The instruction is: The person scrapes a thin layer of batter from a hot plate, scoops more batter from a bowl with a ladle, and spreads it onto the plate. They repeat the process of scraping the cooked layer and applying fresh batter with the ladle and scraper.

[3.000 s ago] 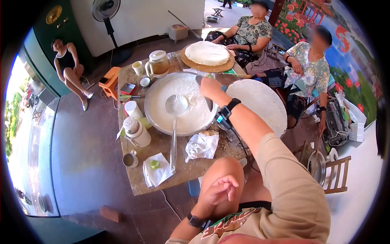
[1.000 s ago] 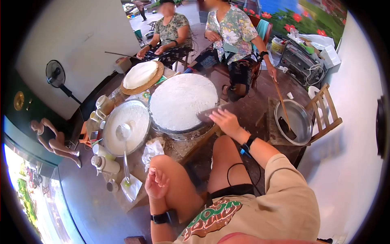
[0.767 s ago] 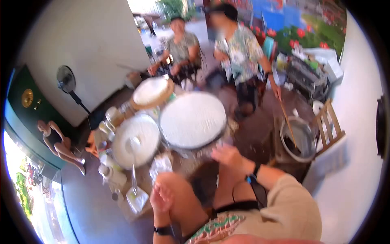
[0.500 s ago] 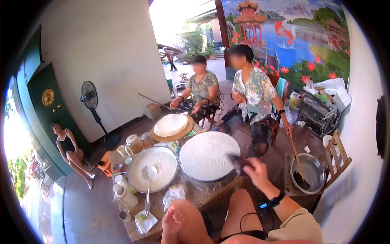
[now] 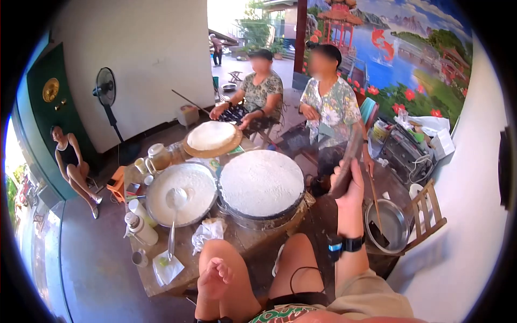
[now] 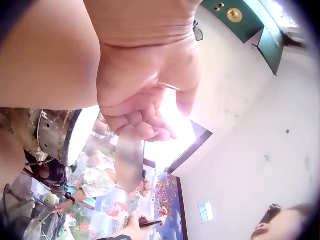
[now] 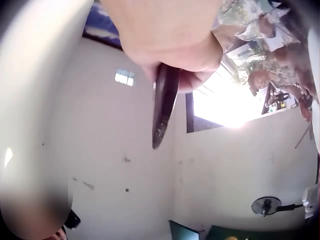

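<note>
Right-hand grip: the right hand [image 5: 353, 185] is closed round the dark flat tool [image 5: 354, 146]; fingers and thumb wrap it.
Dark flat tool: right of the frame's centre, near upright, top leaning right, apart from the griddle.
Left-hand grip: the left hand [image 5: 215, 277], lower centre, has loosely curled fingers and holds nothing.
Griddle [image 5: 258, 219]: centre, on the tabletop [image 5: 239, 240]; white layer [image 5: 262, 177] on top.
Metal bowl [image 5: 148, 198]: left of the griddle; contains white batter [image 5: 196, 180] and the ladle [image 5: 175, 200], handle extending over the near rim.
Woven board [image 5: 237, 145]: behind the griddle, under a white round [image 5: 211, 134].
Basin [image 5: 407, 231]: lower right.
</note>
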`<state>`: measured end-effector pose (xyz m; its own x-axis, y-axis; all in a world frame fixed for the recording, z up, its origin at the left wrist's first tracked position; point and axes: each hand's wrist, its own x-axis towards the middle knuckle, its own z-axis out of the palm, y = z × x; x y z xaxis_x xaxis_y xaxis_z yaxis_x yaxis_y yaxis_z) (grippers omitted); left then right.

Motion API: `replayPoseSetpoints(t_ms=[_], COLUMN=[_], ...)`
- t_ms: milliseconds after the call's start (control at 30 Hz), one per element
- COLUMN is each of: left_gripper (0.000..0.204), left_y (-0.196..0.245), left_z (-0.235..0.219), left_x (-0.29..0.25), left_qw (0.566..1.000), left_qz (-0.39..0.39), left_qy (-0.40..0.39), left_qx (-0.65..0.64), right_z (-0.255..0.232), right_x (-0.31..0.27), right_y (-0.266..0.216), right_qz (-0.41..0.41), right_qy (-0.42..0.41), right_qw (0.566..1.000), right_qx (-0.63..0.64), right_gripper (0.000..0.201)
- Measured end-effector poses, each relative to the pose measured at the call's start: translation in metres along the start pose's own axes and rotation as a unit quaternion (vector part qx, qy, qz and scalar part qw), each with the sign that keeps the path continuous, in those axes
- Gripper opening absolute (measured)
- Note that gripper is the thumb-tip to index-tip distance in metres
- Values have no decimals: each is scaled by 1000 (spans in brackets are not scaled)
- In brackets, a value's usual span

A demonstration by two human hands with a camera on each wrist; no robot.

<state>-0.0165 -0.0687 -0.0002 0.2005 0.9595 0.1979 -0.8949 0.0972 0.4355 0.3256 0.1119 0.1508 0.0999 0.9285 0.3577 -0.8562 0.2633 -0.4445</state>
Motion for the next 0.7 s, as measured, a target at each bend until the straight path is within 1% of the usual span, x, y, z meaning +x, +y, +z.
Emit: replayPoseSetpoints(t_ms=[33,67,100,133,200,267,333,400,467,500,533,600,700], left_gripper=[36,37,39,41,41,41,39,39,39,38,38,38,33], left_y=[1,4,6,5,3,4,4,5,8,8,9,9,10], left_z=[0,-3,-6,-9,-18,-26,-30,-32,-33,-31,-32,-33,-27], left_x=[-1,1,0,2,4,6,6,11,13,11,11,13,15], left_qw=[999,999,999,998,998,998,997,997,997,997,997,996,996], left_qz=[0,-1,1,4,8,15,8,-1,-9,-16,-22,-27,-40], left_qy=[-29,-43,-54,-68,-55,-45,-33,-40,-52,-58,-64,-61,-36], left_qx=[14,11,6,0,-18,-39,-69,-73,-64,-56,-47,-57,-68], right_z=[24,46,57,59,67,66,58,49,43,58,63,86,82], right_x=[0,2,1,4,6,9,8,3,-7,-15,-24,-46,-56], right_y=[3,5,7,11,11,1,-17,-39,-61,-68,-74,-69,-81], right_qz=[-23,-46,-11,0,59,54,60,56,-2,-6,-1,-84,-105], right_qy=[8,9,-43,-85,-135,-146,-98,-65,-20,-28,0,49,0], right_qw=[990,962,942,914,902,893,893,891,877,898,912,937,943], right_qx=[-137,-270,-331,-396,-405,-423,-436,-445,-480,-438,-409,-336,-316], right_gripper=[30,38,51,54,48,48,54,58,64,66,70,69,61])
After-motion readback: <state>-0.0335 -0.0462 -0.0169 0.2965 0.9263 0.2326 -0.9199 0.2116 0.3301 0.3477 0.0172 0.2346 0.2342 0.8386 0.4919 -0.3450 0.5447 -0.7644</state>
